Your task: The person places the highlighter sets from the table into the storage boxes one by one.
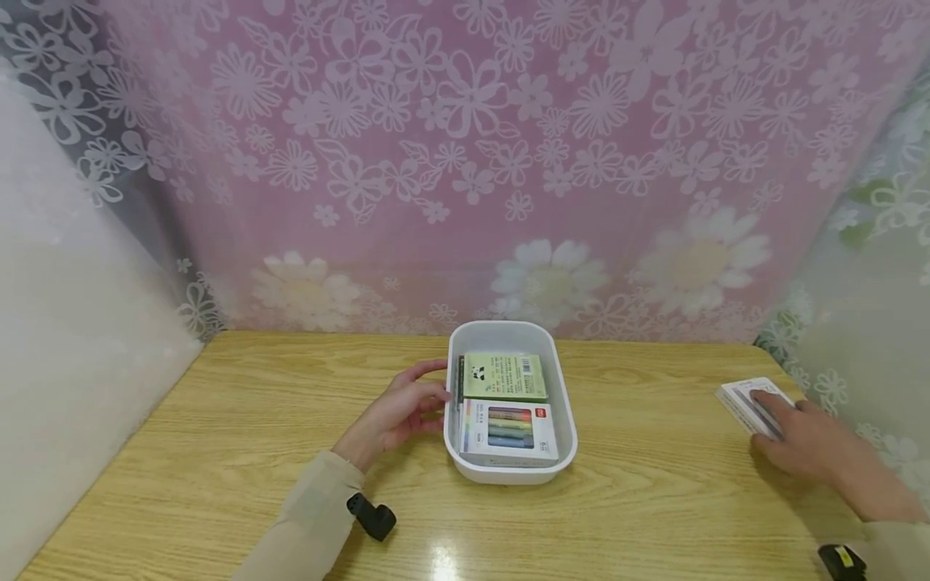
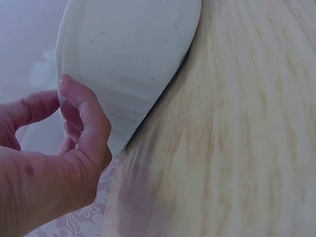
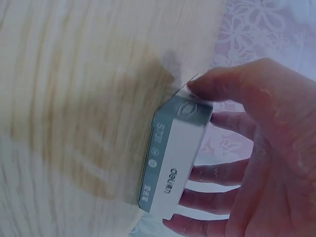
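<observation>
A white plastic bin (image 1: 563, 411) stands mid-table in the head view. My left hand (image 1: 407, 405) is at its left side, its bent fingers and thumb holding the rim; the left wrist view shows this grip against the bin's outer wall (image 2: 128, 54). Inside lie a light-green box (image 1: 504, 377) with a panda picture and, nearer me, a white box of colored sticks (image 1: 508, 429) showing through its window. Far right, my right hand (image 1: 817, 440) grips a small white-and-grey deli box (image 3: 173, 158) between thumb and fingers, low over the tabletop.
The wood-grain table (image 1: 647, 484) runs under everything, with its right edge close beyond the right hand. A pink flowered curtain (image 1: 436, 161) hangs along the back, and pale sheets flank both sides. Black camera mounts (image 1: 372, 516) sit on the wrists.
</observation>
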A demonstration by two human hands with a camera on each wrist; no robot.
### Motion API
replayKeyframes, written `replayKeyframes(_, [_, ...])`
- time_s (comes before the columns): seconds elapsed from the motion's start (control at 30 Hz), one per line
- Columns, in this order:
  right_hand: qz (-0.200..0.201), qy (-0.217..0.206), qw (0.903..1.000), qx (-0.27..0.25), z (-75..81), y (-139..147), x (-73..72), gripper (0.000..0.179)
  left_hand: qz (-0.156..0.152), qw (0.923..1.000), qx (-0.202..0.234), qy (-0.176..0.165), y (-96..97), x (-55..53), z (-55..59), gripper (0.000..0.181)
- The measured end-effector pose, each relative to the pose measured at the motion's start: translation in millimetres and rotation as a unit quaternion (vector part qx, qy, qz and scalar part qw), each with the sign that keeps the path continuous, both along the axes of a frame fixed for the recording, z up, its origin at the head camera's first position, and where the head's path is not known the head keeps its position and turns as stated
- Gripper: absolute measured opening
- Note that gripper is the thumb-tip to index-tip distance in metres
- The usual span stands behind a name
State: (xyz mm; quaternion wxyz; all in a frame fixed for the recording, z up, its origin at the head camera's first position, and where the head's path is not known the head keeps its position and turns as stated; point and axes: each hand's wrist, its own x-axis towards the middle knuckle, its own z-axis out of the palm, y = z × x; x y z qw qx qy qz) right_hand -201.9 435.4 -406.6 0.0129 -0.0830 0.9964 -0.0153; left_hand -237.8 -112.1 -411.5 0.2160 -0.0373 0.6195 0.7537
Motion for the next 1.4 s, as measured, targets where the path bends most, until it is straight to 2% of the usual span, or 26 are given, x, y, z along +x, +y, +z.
replayKeyframes(0.53, [0.000,0.003,0.9999,-0.012,0.5,0,0.0,0.071,0.017,0.9998,0.003,-0.002,3.0,1.1,-1.6,0.064])
replayKeyframes(0.87, [0.008,0.033,0.9994,-0.006,4.6,-10,0.0,0.066,0.011,0.9999,0.001,0.003,1.7,0.4,-3.2,0.062])
replayKeyframes(1.17, [0.003,0.052,0.9980,-0.036,13.5,-27,3.5,0.063,0.013,0.9999,-0.001,-0.002,0.9,0.0,-2.8,0.061])
replayKeyframes(1.4, [0.030,0.078,0.9953,-0.049,16.2,-39,5.6,0.061,0.004,1.0000,0.000,-0.002,-0.7,-0.1,-2.1,0.062])
